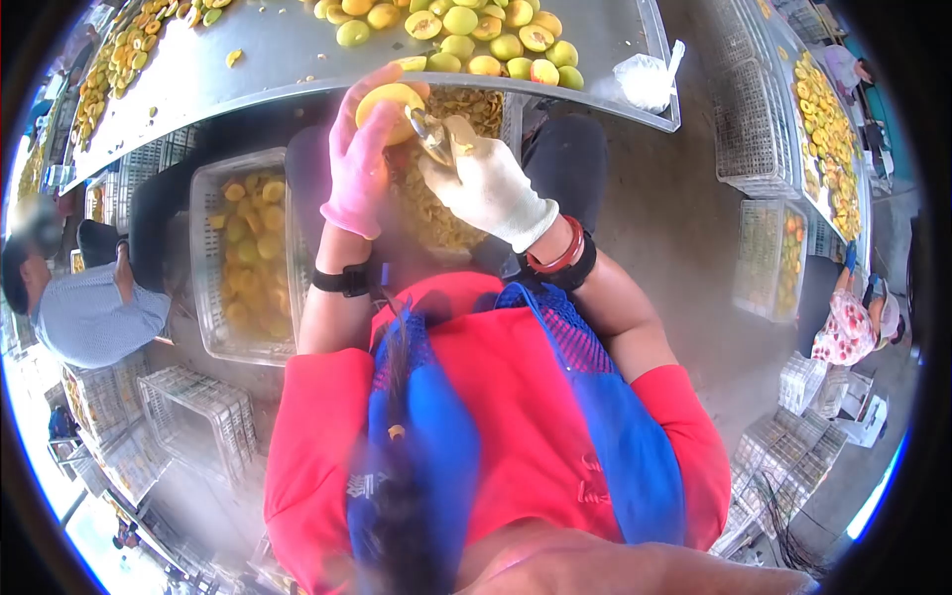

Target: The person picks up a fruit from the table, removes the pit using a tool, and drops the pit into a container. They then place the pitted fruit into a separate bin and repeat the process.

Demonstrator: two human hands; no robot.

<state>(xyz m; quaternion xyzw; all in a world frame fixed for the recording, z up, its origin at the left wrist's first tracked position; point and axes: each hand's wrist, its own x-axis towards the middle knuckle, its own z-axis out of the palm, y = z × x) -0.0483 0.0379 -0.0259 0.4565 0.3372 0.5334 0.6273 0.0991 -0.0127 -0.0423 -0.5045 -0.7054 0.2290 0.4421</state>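
Observation:
In a pink-tinted glove, my left hand (pixel 357 169) grips a yellow peach (pixel 387 107) just below the table edge, fingers wrapped around its far side. White-gloved, my right hand (pixel 493 188) is closed on a small metal peeler (pixel 432 139) with a looped head, which meets the peach's right side. Beneath both hands, between my knees, a heap of yellow peelings (pixel 451 213) fills a container. Straight ahead, a pile of yellow-green peaches (pixel 461 45), some cut open, lies on the metal table (pixel 288 64).
A white plastic bag (pixel 645 81) sits at the table's right corner. To my left stands a crate (pixel 203 307) of peaches. Stacked crates (pixel 749 119) and another fruit-covered table (pixel 801 169) are on the right. A seated person (pixel 94 307) works at left, another (pixel 853 322) at right.

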